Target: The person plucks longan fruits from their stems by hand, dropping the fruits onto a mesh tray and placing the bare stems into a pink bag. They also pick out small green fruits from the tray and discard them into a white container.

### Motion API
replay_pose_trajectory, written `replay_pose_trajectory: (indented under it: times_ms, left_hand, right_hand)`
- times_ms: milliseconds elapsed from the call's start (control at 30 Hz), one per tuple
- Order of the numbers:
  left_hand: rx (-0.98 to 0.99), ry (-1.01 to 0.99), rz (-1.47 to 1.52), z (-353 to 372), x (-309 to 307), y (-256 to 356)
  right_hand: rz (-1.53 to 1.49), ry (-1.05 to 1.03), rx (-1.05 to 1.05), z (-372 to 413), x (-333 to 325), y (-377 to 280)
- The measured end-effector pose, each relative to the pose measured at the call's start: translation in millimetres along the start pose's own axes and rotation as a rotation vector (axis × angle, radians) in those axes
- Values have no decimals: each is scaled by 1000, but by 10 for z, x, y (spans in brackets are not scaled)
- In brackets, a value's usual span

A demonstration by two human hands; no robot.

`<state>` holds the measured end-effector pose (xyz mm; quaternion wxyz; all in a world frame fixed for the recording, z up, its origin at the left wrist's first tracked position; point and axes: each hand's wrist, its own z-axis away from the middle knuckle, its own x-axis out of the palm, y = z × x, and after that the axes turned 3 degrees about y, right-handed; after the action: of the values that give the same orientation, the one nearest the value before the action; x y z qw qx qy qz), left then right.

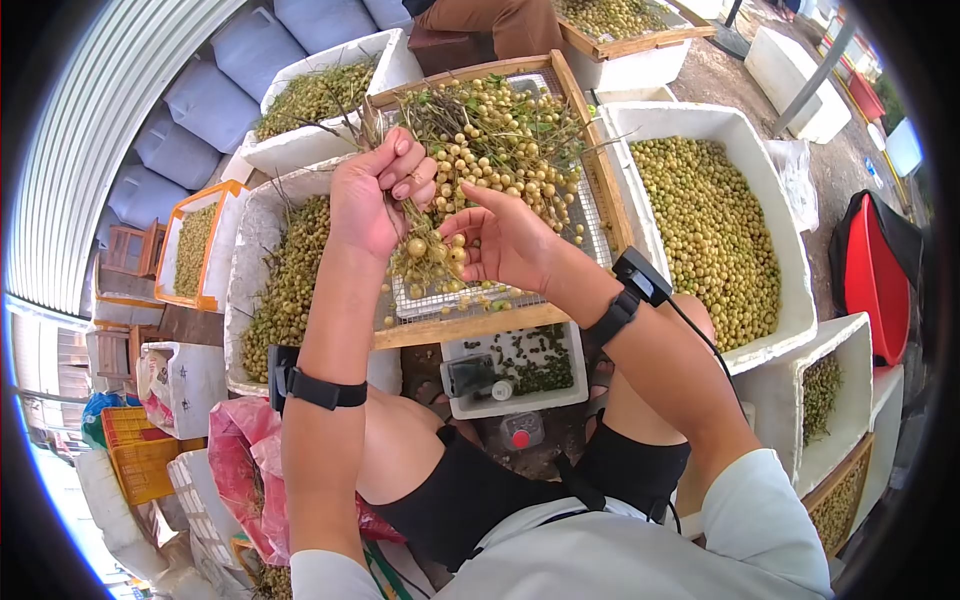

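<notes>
My left hand [383, 190] is closed around the stems of a bunch of small round yellow-brown fruit [425, 252], which hangs below the fist. Beside it, my right hand [500, 240] has its thumb and fingers apart and slightly curved, fingertips close to the bunch's right side. Both hands are over a wood-framed wire mesh screen [455, 328]. On the screen's far part lies a heap of the same fruit [500, 140] with twigs and green leaves. A few loose fruits rest on the mesh near my right hand.
White foam boxes of fruit flank the screen, one on the right [790, 250] and one on the left [240, 330]. Underneath, a white tray [515, 405] holds small dark green pieces. A pink plastic bag [235, 440] stands lower left. Another person's leg [510, 25] shows behind the screen.
</notes>
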<state>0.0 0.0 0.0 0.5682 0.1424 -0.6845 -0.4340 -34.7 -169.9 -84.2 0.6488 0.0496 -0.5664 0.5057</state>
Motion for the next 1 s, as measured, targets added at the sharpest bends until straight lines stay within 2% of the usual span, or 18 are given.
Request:
replay_pose_trajectory:
  times_ms: [67, 167, 300, 467, 567, 667, 800, 900, 933, 1000]
  left_hand:
    - [34, 101, -99, -33, 50, 23]
    - [29, 91, -107, -64, -80, -34]
    - [23, 38, -139, -82, -173, -67]
    - [102, 71, -6, -219, -361, 44]
    - [113, 9, 26, -219, -429, 67]
    - [89, -13, 25, -234, -376, 24]
    - [83, -19, 7, -263, -279, -66]
    - [102, 3, 1, -276, -262, -63]
    - [113, 12, 3, -278, -270, -53]
    - [149, 13, 46, -298, -318, -39]
  right_hand:
    - [33, -32, -10, 119, 232, 45]
    - [280, 0, -205, -19, 156, 209]
    - [174, 107, -283, -33, 59, 203]
    - [-98, 160, -338, -33, 94, 149]
    - [-156, 158, -314, -58, 14, 108]
    - [-221, 139, -176, -6, 67, 56]
    - [-159, 33, -121, -67, 47, 117]
    - [-52, 44, -265, -121, 11, 164]
    - [-129, 52, -264, -77, 17, 147]
    - [-98, 99, -329, -25, 43, 105]
